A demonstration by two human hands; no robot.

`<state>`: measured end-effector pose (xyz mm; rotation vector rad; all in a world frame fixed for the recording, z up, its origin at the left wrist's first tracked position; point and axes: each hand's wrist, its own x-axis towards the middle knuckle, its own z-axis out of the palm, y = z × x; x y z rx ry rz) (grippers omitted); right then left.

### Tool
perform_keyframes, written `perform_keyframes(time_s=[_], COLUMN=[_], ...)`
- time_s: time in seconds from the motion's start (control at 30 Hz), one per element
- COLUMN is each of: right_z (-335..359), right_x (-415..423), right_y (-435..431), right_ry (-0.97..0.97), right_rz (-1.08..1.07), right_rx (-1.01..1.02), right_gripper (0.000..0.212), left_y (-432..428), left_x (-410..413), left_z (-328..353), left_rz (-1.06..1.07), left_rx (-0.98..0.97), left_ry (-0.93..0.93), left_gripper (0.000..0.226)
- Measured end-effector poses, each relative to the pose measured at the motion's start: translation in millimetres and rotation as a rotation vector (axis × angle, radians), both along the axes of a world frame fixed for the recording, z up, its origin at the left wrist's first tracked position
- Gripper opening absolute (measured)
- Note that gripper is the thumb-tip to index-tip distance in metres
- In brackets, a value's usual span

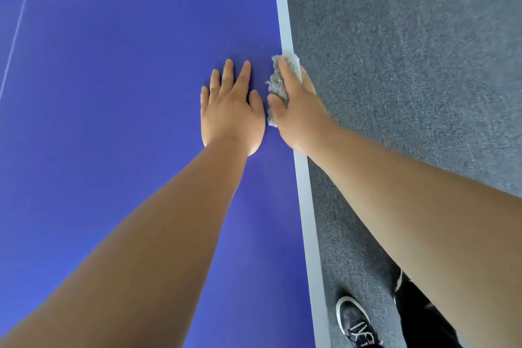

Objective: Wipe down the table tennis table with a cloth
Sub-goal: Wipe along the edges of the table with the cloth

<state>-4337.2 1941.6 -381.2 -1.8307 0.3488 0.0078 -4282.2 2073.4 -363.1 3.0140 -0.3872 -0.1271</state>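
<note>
Head view, the only view.

- Table (113, 121): blue top fills the left and centre. Its white edge band (303, 192) runs near to far, right of centre. A thin white line (17, 28) crosses at far left.
- Cloth (275, 87): pale grey and fluffy, bunched on the right edge of the table, lying partly on the blue and partly on the band.
- Right hand (296, 110): on top of the cloth, fingers laid over it towards the far end, thumb pressed into its left side. It is clamped on the cloth. The fingertips past the table edge are hidden.
- Left hand (230, 110): flat on the blue just left of the cloth, fingers straight and slightly spread, holding nothing. It looks like a brace.
- Off the table to the right: grey carpet (409, 65) and a dark shoe (354, 322) at near right.

Judgement: edge pass in hand.
- Drag the cloth along the band with even downward pressure.
- Let part of it lap over the rim so the side is wiped too.
- Overlap the next stroke leftwards onto the blue.
- Spread the cloth flatter, since bunched it covers little.
- Lift the left palm before wiping beneath it, or it may leave a print.
</note>
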Motion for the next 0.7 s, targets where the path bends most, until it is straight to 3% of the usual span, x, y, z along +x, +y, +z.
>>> perform_keyframes(time_s=[0.07,0.2,0.37,0.5,0.7], right_z=[0.3,7.6,26.5,26.5,8.0], right_x=[-55.9,-140.8,-84.1,-53.2,-165.0], right_y=[17.4,36.1,17.9,12.3,43.5], right_ry=[-0.019,0.063,0.250,0.203,0.052], right_rz=[0.027,0.138,0.149,0.095,0.114], right_rx=[0.062,-0.022,-0.084,-0.094,0.040], right_gripper=[0.068,0.073,0.072,0.069,0.071], left_y=[-0.1,10.8,42.2,39.7,38.7], left_x=[-3.3,-64.2,-198.4,-198.1,-199.5], left_z=[5.0,17.0,13.0,9.6,9.6], left_rz=[-0.012,-0.059,-0.037,-0.006,-0.008], left_rx=[0.025,0.020,0.036,0.013,-0.019], left_ry=[0.025,0.123,0.133,0.099,0.087], left_gripper=[0.059,0.060,0.064,0.065,0.062])
